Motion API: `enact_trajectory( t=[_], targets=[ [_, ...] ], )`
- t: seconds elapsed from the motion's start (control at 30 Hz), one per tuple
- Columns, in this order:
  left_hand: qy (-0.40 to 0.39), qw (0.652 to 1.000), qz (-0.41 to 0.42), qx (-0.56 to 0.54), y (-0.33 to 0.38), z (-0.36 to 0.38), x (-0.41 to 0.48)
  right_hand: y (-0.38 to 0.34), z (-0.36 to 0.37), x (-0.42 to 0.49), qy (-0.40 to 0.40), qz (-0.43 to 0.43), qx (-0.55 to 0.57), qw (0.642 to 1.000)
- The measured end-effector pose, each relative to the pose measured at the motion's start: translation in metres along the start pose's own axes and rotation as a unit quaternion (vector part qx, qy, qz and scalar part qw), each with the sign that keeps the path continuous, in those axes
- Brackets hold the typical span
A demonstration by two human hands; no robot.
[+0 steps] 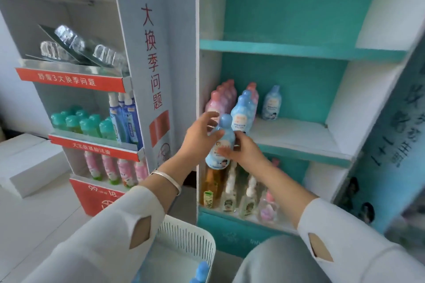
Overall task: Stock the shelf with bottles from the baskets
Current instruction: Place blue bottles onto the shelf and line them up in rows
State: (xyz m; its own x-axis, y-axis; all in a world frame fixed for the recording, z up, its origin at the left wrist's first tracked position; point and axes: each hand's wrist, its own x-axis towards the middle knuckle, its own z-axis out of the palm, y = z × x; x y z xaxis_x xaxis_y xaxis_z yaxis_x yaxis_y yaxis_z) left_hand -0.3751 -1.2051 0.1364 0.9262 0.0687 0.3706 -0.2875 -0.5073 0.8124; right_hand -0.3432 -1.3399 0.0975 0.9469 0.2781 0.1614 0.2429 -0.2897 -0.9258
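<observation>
A bottle [219, 151] is gripped near upright, cap up, the left hand [201, 136] curled at its shoulder, the right hand [243, 150] pinching its body; it is held just before the middle shelf [299, 138], whose bare space lies rightward, nearer the right hand.

I see a grey cardboard display stand with red front strips [147, 53]. On its top tier lie clear plastic blister packs [69, 40], on its middle tier green-capped bottles [88, 125]; left of it, white boxes [27, 163].
</observation>
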Motion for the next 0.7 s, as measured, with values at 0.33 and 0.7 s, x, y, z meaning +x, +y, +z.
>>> enact_trajectory(
  t=[0.33, 0.7],
  targets=[
    [-0.127, 0.987, 0.046, 0.086, 0.039, 0.092, 0.034, 0.016, -0.117, 0.029, 0.169, 0.013, 0.058, 0.984],
    [-0.123, 0.985, -0.098, 0.069, 0.03, 0.178, 0.119, 0.044, -0.151, 0.119, 0.16, 0.068, -0.088, 0.981]
  ],
)
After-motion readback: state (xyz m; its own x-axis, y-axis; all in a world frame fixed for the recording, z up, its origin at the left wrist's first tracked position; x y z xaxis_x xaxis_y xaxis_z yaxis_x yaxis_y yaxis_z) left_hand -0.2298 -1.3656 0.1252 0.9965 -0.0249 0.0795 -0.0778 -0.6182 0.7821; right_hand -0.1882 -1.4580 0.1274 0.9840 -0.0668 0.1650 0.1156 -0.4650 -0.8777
